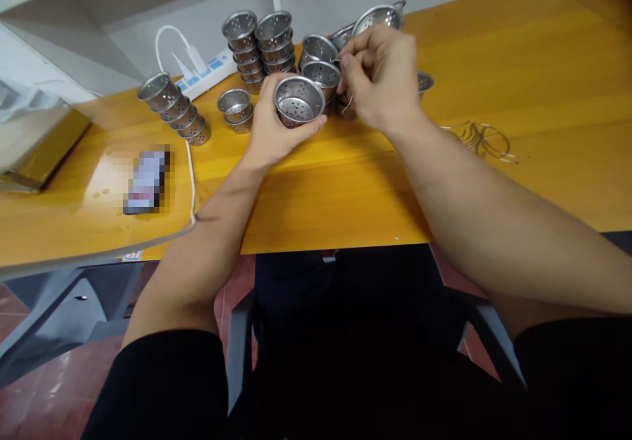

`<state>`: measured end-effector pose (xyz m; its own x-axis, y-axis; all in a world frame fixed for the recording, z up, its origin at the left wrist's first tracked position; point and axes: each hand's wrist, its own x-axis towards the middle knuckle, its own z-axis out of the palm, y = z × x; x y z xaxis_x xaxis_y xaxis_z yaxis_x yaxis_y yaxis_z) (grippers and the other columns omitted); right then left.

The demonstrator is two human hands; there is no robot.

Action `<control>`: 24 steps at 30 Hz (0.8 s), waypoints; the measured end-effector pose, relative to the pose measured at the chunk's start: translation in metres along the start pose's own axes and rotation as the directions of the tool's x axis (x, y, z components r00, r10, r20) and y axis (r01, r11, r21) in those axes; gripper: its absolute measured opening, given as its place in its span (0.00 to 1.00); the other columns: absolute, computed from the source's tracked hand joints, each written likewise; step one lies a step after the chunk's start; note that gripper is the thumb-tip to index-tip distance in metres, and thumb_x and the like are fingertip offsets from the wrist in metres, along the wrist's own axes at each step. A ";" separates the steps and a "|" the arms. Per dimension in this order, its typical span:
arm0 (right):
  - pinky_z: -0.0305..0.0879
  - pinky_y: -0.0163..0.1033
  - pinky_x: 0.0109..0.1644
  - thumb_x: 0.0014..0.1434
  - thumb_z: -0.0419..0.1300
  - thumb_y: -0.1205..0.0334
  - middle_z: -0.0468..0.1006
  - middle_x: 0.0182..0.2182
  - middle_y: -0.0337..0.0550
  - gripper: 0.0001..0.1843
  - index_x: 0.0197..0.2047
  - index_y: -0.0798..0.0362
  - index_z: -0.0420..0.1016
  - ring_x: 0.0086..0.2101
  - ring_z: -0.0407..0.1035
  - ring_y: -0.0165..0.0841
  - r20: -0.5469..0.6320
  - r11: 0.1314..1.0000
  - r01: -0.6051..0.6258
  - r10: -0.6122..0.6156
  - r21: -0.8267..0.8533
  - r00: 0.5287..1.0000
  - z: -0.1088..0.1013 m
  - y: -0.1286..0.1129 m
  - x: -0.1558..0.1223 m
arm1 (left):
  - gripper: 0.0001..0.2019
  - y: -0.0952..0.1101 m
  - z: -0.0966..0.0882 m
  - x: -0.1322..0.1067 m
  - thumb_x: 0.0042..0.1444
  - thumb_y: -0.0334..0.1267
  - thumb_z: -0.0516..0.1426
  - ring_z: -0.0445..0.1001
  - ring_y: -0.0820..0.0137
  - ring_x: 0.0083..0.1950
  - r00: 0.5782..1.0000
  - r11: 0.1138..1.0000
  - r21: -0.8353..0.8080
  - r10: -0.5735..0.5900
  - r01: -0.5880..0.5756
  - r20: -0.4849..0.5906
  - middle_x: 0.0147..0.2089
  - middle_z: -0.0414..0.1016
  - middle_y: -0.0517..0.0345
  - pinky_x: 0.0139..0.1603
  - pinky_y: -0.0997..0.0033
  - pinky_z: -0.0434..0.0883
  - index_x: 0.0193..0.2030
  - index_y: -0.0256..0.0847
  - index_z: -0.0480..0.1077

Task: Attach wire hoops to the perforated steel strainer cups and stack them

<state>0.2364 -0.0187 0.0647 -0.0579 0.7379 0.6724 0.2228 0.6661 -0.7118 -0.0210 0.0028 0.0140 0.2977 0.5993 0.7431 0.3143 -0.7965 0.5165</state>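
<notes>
My left hand (270, 127) grips a small perforated metal cup (298, 100) from below and the side, its mouth turned toward me. My right hand (380, 78) hovers just right of the cup, with its fingers pinched on a thin wire piece (348, 103) near the cup's rim. Both hands are over the far part of the yellow table (320, 190). Behind the hands stand more perforated cups (322, 70).
Stacks of the same cups (261, 41) stand at the back, and a leaning stack (178, 107) lies at the left. A white power strip (205, 74) with its cable, a blurred phone (147, 182) and a bundle of wire rings (481, 140) lie on the table.
</notes>
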 end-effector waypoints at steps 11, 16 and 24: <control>0.65 0.52 0.36 0.78 0.76 0.32 0.74 0.27 0.36 0.23 0.43 0.37 0.77 0.28 0.66 0.44 -0.006 0.998 0.057 -0.057 0.019 0.998 0.016 -0.026 -0.017 | 0.49 -0.005 0.005 0.003 0.65 0.87 0.74 0.85 0.41 0.77 1.000 1.000 0.004 0.023 -0.023 -0.012 0.73 0.82 0.48 0.82 0.36 0.84 0.79 0.61 0.69; 0.56 0.52 0.35 0.76 0.75 0.28 0.68 0.26 0.36 0.25 0.41 0.37 0.76 0.26 0.56 0.42 -0.019 1.000 0.025 -0.025 -0.001 1.000 0.016 -0.023 -0.017 | 0.50 -0.010 0.008 0.001 0.64 0.91 0.72 0.87 0.41 0.75 0.996 0.996 -0.045 0.081 -0.082 -0.028 0.73 0.82 0.49 0.80 0.37 0.85 0.78 0.60 0.71; 0.59 0.52 0.35 0.75 0.77 0.29 0.71 0.27 0.37 0.23 0.44 0.35 0.78 0.27 0.60 0.45 0.009 0.999 0.020 -0.020 0.039 1.000 0.019 -0.022 -0.019 | 0.50 -0.003 0.001 0.001 0.60 0.86 0.79 0.88 0.41 0.72 1.000 1.000 -0.022 0.016 -0.016 0.021 0.72 0.85 0.47 0.77 0.37 0.85 0.74 0.58 0.74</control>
<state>0.2142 -0.0457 0.0640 -0.0715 0.7253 0.6848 0.1832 0.6844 -0.7057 -0.0206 0.0059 0.0132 0.3213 0.5877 0.7425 0.2891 -0.8075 0.5141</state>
